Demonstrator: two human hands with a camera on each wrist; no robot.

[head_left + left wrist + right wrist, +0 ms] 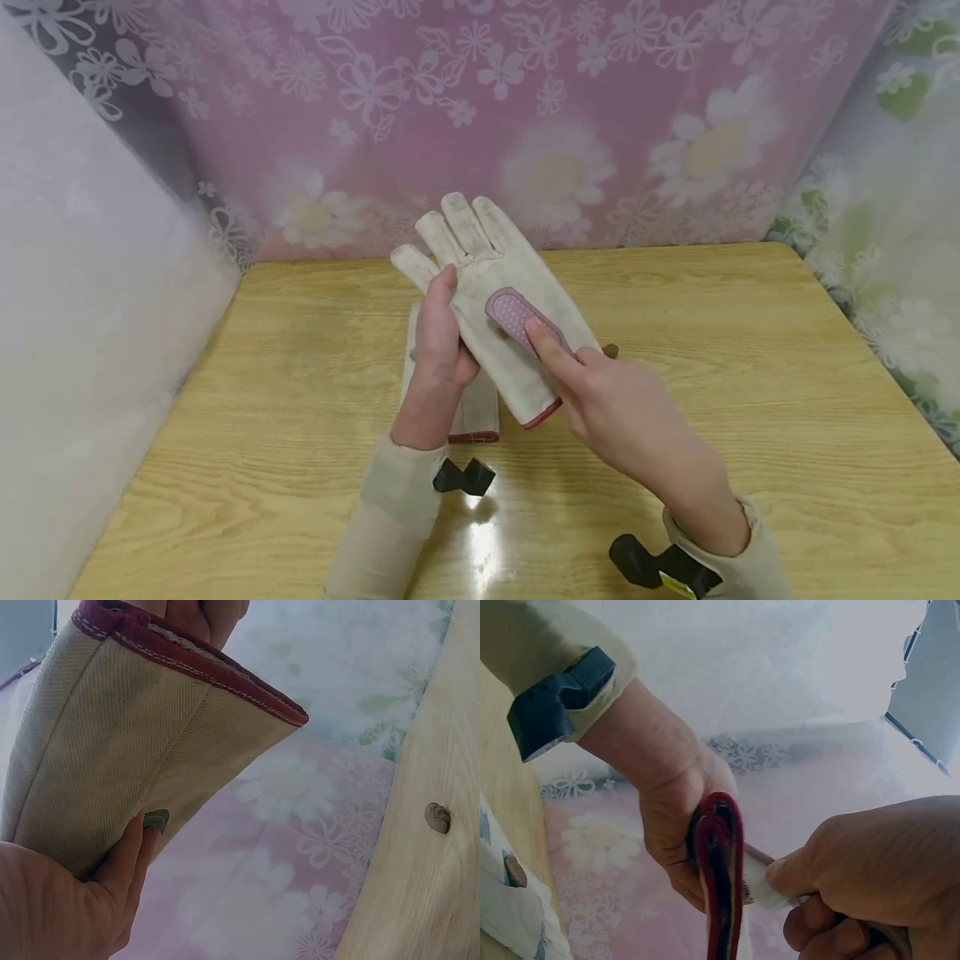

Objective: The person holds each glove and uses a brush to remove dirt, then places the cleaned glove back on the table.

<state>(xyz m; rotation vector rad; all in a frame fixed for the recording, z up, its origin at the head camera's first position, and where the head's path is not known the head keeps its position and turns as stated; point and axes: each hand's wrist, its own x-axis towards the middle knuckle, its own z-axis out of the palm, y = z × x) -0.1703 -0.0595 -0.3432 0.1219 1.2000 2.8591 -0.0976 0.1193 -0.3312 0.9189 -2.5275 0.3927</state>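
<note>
Glove [521,262], raised over table [750,375], gripped along its edge by left hand [441,333], likely to steady it. Brush [512,312], over glove, gripped by right hand [630,408], forefinger [553,352] on its back, likely for control; contact unclear. Second glove [478,408], beneath glove.

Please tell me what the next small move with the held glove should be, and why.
Probably slide the pink, round-ended brush in the right hand towards the finger end of the cream cloth, red-cuffed glove: greyish smudges show there, the brush's bristles face the fabric lower down, and the left hand grips the glove's edge.
</note>
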